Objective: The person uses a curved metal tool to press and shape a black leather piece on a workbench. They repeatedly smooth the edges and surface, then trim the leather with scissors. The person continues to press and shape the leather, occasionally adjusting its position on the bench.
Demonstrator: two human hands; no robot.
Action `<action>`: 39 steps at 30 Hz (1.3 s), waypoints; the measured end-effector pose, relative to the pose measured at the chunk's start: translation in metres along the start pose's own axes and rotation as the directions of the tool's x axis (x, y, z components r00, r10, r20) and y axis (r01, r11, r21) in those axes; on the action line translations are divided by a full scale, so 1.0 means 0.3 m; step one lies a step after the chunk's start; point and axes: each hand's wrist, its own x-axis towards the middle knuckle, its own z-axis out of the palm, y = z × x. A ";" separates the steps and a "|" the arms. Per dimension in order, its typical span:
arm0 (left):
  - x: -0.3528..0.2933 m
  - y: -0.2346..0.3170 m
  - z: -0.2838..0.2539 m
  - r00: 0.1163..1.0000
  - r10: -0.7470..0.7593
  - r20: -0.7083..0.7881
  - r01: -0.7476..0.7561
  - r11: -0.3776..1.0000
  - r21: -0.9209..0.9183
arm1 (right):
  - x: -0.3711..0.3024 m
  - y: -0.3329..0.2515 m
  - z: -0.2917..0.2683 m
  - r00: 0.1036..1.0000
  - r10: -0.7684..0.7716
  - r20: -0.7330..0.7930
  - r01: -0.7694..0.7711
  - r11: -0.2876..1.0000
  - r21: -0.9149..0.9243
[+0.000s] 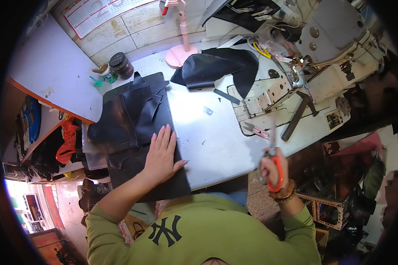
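Note:
My left hand (161, 154) lies flat, fingers stretched out, on a large black sheet (163, 185) at the table's left front edge. Several cut black leather-like pieces (115, 115) are piled on that sheet, just beyond my fingertips. At the front edge on the right, my right hand (267, 167) is closed around scissors with orange-red handles (278, 176). Their blades point away from me and look smeared by motion. Beyond them, small pink-handled thread snips (257, 130) lie on the white table (203, 159).
A hammer (295, 118) lies right of the snips, before a sewing machine (274, 95). More black pieces (214, 68) lie at the back beside a pink stand (181, 55). A dark jar (121, 65) and a small glue pot (108, 74) stand back left, near a white shelf panel (57, 66).

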 end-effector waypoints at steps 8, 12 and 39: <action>0.216 0.041 -0.022 0.975 -0.021 0.219 -0.067 0.920 0.386 | 0.281 0.062 -0.476 0.849 -0.314 -0.424 0.082 0.873 -0.481; 0.177 0.117 0.010 0.949 -0.112 0.293 -0.025 0.905 0.425 | 0.404 0.085 -0.604 0.814 -0.426 -0.395 0.088 0.763 -0.640; 0.530 0.153 0.084 0.812 -0.454 -0.367 0.082 0.711 -0.698 | 0.868 -0.081 -0.518 0.871 -0.329 -0.364 -0.067 0.656 -0.752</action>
